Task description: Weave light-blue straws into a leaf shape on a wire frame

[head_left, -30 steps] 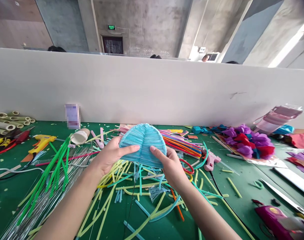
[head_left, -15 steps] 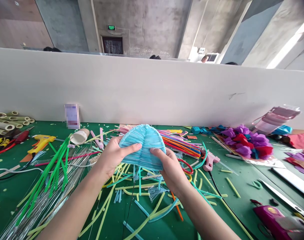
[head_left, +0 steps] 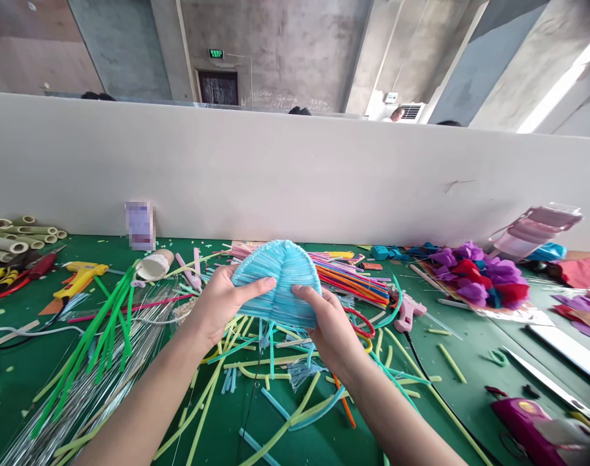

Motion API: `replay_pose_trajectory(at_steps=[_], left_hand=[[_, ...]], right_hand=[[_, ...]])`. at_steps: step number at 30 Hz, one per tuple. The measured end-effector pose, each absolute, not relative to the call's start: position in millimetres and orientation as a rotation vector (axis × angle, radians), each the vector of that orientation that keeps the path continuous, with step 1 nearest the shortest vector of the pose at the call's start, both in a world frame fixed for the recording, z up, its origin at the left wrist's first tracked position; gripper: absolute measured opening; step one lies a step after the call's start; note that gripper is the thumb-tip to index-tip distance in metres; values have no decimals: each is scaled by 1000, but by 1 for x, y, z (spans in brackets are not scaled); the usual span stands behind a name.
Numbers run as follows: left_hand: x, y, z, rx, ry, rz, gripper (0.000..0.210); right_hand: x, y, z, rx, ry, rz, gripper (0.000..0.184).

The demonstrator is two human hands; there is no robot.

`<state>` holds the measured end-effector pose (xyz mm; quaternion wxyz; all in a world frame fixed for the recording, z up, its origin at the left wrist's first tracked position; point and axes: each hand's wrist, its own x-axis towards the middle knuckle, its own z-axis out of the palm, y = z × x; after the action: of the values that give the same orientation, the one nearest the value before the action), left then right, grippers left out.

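Between my two hands is a light blue pipe-cleaner leaf [head_left: 279, 272], raised above the table, with ribbed rows meeting at a centre seam. My left hand [head_left: 221, 301] grips its left edge, thumb lying across the front. At the right edge my right hand [head_left: 326, 317] holds it the same way, thumb on the front near the seam. Fingers behind the leaf are hidden. Beneath it lie loose yellow-green pipe cleaners [head_left: 295, 414], blue cut pieces and a bundle of orange and multicoloured pipe cleaners [head_left: 357, 285].
On the left are a yellow glue gun [head_left: 83, 278], green pipe cleaners [head_left: 113, 323], thin metal wires [head_left: 95, 395] and bamboo tubes [head_left: 27, 230]. To the right lie a pink glue gun [head_left: 410, 312], purple and red petals [head_left: 474, 275], scissors [head_left: 552, 382] and a bottle [head_left: 537, 230]. A white partition [head_left: 295, 175] stands behind.
Almost nothing differs. The leaf and both hands have shifted very slightly, with the same grip on both edges.
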<state>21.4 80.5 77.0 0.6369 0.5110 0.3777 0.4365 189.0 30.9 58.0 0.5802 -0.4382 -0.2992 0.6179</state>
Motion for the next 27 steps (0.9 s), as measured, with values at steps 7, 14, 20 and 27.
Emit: replay_pose_trajectory(at_steps=[7, 14, 20, 27], left_hand=[[22, 81, 78, 1131, 862, 997, 27], [19, 79, 86, 1131, 859, 988, 40], [16, 87, 86, 1071, 787, 1006, 40], [10, 96, 76, 941, 812, 927, 27]], right_hand=[[193, 35, 57, -964, -631, 1581, 30], [197, 34, 56, -904, -859, 1430, 35], [196, 37, 52, -865, -823, 1462, 34], [193, 42, 50, -864, -755, 1540, 36]])
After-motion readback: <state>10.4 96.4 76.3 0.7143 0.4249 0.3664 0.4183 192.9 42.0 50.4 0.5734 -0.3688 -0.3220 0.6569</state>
